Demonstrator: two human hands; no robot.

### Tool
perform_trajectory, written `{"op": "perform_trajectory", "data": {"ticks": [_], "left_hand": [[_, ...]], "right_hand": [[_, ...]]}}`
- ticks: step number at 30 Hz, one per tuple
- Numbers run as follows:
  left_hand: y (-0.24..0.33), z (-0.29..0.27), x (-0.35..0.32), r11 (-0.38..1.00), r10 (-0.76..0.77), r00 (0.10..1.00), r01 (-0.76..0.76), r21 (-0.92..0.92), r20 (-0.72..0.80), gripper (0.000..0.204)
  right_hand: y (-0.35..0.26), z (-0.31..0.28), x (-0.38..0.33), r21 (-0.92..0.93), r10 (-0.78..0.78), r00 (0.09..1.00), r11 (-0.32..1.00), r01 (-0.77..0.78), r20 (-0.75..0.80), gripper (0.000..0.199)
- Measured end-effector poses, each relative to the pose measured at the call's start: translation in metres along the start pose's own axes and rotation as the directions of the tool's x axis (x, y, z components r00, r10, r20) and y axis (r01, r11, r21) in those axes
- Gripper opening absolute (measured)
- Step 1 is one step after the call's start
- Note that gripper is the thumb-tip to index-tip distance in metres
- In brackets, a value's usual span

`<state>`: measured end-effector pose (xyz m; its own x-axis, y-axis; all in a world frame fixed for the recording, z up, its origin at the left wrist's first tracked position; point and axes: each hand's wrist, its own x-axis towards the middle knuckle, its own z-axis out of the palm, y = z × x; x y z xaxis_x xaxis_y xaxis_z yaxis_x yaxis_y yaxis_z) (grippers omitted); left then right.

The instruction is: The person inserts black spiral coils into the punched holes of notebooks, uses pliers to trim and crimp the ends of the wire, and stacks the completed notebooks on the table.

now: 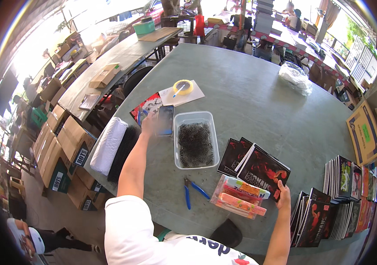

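Observation:
My right hand (283, 193) grips the lower right corner of a black spiral notebook (265, 170) with a red cover design. Under and beside it lie more black notebooks (230, 157). My left hand (148, 125) reaches to a blue-handled tool (142, 115) on a red and white printed booklet (153, 104), beside a smartphone (165, 120). Its fingers are blurred, and whether they hold the tool I cannot make out. Between my arms stands a clear plastic tub (217, 152) of small black wire coils (195, 143). Blue-handled pliers (193, 191) rest on the table nearer to me.
Plastic-wrapped packs (241, 198) lie near the right hand. Notebook stacks (314, 216) line the table's right edge. A white roll (111, 145) and black coils (124, 152) sit at the left. Farther off are a tape roll (189, 90), a plastic bag (295, 78) and cartons (76, 139).

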<state>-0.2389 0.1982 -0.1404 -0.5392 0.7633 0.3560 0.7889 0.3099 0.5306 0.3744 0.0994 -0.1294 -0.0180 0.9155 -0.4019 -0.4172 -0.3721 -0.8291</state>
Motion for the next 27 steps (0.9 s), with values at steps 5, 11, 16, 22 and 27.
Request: {"op": "perform_trajectory", "data": {"ticks": [5,11,16,22,27], "left_hand": [[0.024,0.012,0.009,0.957,0.024,0.979,-0.081,0.278,0.202,0.038],[0.032,-0.002,0.007,0.898,0.056,0.978,-0.138,0.418,0.203,0.036],[0.027,-0.006,0.023,0.818,0.154,0.960,-0.256,0.515,0.232,0.033],[0.181,-0.033,-0.010,0.865,0.489,0.870,-0.494,-0.093,-0.068,0.034],[0.325,-0.061,-0.143,0.735,0.645,0.589,-0.305,-0.605,0.487,0.025]], "right_hand": [[0.007,-0.019,0.007,-0.025,-0.011,0.999,1.000,0.010,-0.042,0.028],[0.005,-0.004,0.002,-0.019,0.019,1.000,1.000,-0.019,-0.018,0.029],[0.005,-0.006,-0.003,-0.021,-0.022,1.000,1.000,0.022,0.021,0.033],[-0.005,0.002,0.003,0.043,0.054,0.993,0.997,-0.059,0.104,0.031],[-0.041,0.017,-0.011,-0.245,-0.200,0.976,0.954,0.172,-0.092,0.024]]}}
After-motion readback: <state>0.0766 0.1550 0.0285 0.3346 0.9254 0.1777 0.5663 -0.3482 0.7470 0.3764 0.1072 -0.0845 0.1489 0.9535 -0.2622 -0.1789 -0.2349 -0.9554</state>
